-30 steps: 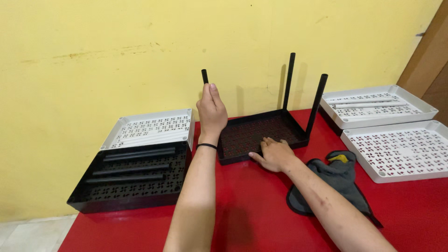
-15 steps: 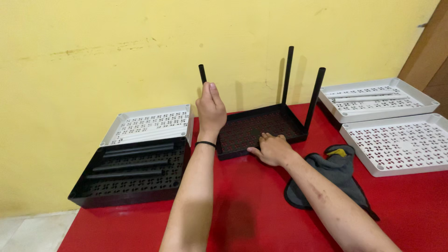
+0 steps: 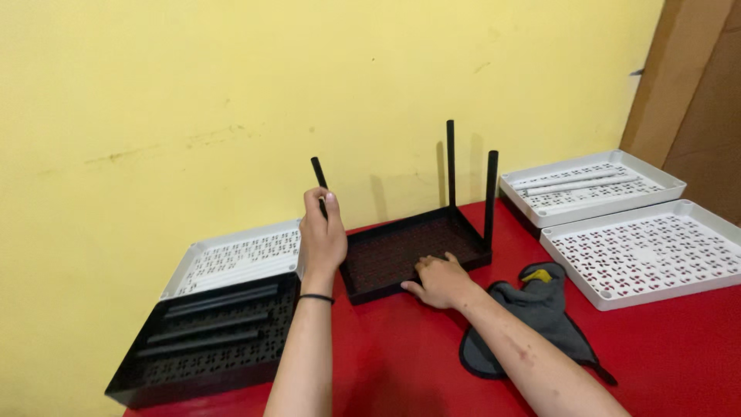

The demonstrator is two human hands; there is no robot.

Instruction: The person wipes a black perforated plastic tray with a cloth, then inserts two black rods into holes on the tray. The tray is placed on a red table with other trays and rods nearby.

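A black perforated shelf tray (image 3: 401,247) lies on the red table (image 3: 401,363) against the yellow wall, with two black posts (image 3: 450,164) standing upright at its far and right corners. My left hand (image 3: 323,235) is closed around a third black post (image 3: 318,176) at the tray's left corner, the post tilted slightly left. My right hand (image 3: 438,280) presses flat on the tray's front edge.
At the left, a black tray (image 3: 208,340) holding loose black rods sits in front of a white perforated tray (image 3: 235,259). Two white perforated trays (image 3: 644,251) lie at the right, the far one (image 3: 590,184) holding white rods. A dark grey cloth (image 3: 532,320) lies by my right forearm.
My hands keep their hold on the post and the tray. The camera view has shifted, so the table's things sit lower and further right in frame.
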